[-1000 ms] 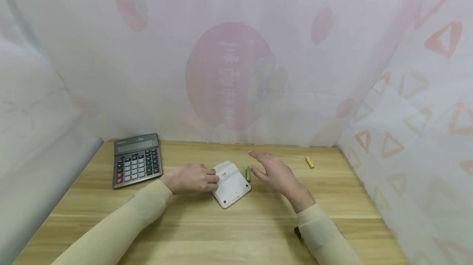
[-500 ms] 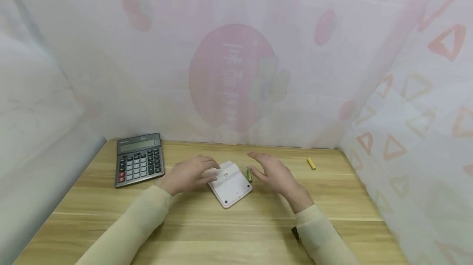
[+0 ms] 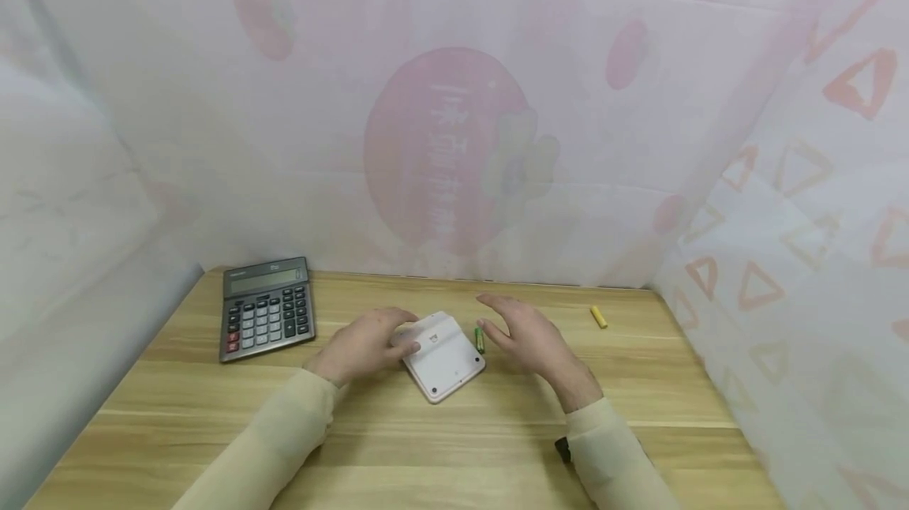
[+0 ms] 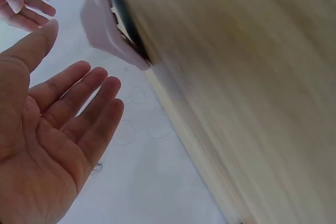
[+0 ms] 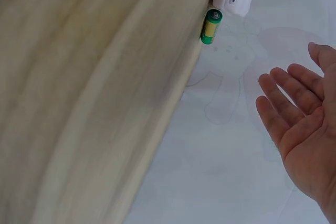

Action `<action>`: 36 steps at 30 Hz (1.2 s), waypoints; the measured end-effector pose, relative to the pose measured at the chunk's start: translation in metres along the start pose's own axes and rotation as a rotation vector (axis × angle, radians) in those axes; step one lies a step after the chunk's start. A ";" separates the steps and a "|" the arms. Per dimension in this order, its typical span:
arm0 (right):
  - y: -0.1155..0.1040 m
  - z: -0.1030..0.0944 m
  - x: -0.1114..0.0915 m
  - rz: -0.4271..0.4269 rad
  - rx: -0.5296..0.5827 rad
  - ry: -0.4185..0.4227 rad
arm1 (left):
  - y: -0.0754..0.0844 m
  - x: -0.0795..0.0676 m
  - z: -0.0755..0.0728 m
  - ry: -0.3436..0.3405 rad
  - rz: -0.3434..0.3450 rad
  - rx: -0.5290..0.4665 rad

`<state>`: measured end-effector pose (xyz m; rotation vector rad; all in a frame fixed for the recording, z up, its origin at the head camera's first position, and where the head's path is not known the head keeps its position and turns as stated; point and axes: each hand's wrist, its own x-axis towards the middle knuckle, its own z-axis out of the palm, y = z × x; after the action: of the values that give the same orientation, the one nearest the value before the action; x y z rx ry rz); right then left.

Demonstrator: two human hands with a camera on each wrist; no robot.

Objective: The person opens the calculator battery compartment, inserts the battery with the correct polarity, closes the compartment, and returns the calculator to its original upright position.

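Note:
A pale pink-white calculator [image 3: 446,361] lies face down near the table's middle, its feet showing; key edges peek from under its rim [image 4: 97,22] in the left wrist view. By its left side is my left hand [image 3: 364,346], fingers spread loosely. Its thumb and fingertips reach the calculator's edge in the head view, but the left wrist view shows the hand [image 4: 58,135] apart from it, gripping nothing. Just right of the calculator lies a green battery [image 5: 211,27]. My right hand [image 3: 529,336] hovers beside that battery with relaxed fingers, holding nothing.
A dark grey desk calculator [image 3: 266,309] lies face up at the table's back left. On the right side is a yellow battery [image 3: 599,316]. Printed white sheets [image 3: 454,147] wall in the wooden table [image 3: 426,455] at the back and sides.
My left hand's fingers were curled at the calculator's left edge a second ago; they have since loosened and spread. The right hand and the batteries have stayed nearly still.

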<state>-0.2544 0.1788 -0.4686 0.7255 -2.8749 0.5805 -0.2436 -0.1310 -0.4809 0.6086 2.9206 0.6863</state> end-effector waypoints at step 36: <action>0.002 -0.013 -0.003 0.001 0.024 -0.080 | 0.003 -0.007 0.002 0.000 -0.002 0.013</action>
<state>-0.2521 0.1869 -0.4585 0.7675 -2.9468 0.5998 -0.2354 -0.1304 -0.4812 0.6072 2.9277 0.6681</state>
